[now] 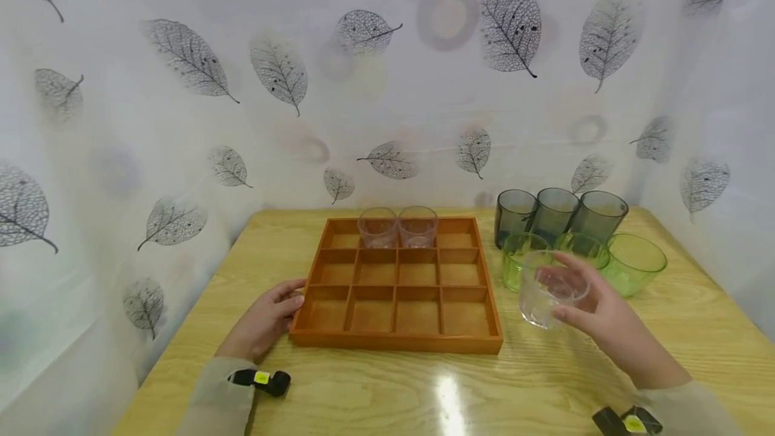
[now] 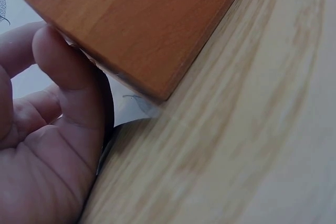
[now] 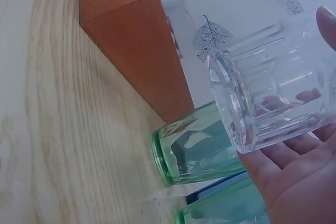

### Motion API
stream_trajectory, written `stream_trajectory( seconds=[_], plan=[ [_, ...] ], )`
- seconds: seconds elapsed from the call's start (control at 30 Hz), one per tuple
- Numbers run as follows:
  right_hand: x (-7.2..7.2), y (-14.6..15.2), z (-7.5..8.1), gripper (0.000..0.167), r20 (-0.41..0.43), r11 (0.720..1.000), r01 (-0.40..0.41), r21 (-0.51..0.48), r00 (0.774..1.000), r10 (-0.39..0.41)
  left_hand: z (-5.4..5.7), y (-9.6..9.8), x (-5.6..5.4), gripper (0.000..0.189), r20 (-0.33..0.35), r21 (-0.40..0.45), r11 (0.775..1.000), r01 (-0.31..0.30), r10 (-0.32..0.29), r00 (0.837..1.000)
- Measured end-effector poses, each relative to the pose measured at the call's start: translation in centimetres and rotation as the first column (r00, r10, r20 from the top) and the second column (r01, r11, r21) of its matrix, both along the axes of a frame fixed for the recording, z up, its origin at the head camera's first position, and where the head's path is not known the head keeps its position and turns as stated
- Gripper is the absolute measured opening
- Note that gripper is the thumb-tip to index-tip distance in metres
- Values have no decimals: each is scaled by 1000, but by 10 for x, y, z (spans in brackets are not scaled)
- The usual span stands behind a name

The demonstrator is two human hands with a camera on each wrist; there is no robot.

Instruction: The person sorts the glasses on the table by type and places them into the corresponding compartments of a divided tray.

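My right hand (image 1: pixel 596 311) grips a clear glass (image 1: pixel 539 298) between thumb and fingers, lifted off the table just right of the wooden tray. In the right wrist view the clear glass (image 3: pixel 278 82) shows ribbed sides and a thick base. The divided wooden tray (image 1: pixel 396 340) lies in the middle of the table. Two clear glasses, one left (image 1: pixel 378 229) and one right (image 1: pixel 418 227), stand side by side in the two middle compartments of its back row. My left hand (image 1: pixel 266 318) touches the tray's left side, its fingers bent against the edge.
Behind my right hand stand green glasses (image 1: pixel 636 264) in a row. Farther back is a row of dark grey glasses (image 1: pixel 557 210). The light wooden table (image 1: pixel 339 395) meets a leaf-patterned sheet (image 1: pixel 387 106) at the back and sides.
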State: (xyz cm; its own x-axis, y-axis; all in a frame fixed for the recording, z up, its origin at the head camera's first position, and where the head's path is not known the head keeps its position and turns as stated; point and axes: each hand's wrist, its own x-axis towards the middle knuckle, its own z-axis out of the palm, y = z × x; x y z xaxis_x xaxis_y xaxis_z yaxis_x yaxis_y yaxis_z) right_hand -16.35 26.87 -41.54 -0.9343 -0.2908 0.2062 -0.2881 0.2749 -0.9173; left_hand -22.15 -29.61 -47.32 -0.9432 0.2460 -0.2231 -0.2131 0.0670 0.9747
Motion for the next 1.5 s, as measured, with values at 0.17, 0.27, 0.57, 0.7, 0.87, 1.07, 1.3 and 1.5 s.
stream_trajectory(
  seconds=[0.17,0.27,0.57,0.7,0.87,1.07,1.3,1.5],
  plan=[
    [-2,-4,7,75,40,1000,21,16,999,-22,-1,-1,0,57,7,-14,1000,-12,12,1000],
    [-4,-8,13,74,61,999,42,24,997,-43,-1,0,0,57,6,-24,1000,-17,17,1000],
    [-11,-19,28,76,27,998,54,36,998,-55,1,1,0,56,7,-35,999,-26,26,1000],
    [-16,-24,32,77,28,998,50,31,998,-51,0,1,0,57,5,-38,999,-22,22,1000],
    [-22,-31,36,78,14,997,61,36,998,-61,0,0,0,59,-5,-43,999,-6,6,1000],
    [-30,-40,41,79,29,999,48,-2,998,-48,0,0,1,59,-11,-26,1000,-5,5,1000],
    [-40,-53,45,82,38,998,39,-47,999,-37,1,1,2,59,-10,-20,1000,-11,11,1000],
    [-51,-61,48,88,57,998,51,-48,997,-48,3,3,3,58,-12,9,1000,-8,8,1000]
  ],
)
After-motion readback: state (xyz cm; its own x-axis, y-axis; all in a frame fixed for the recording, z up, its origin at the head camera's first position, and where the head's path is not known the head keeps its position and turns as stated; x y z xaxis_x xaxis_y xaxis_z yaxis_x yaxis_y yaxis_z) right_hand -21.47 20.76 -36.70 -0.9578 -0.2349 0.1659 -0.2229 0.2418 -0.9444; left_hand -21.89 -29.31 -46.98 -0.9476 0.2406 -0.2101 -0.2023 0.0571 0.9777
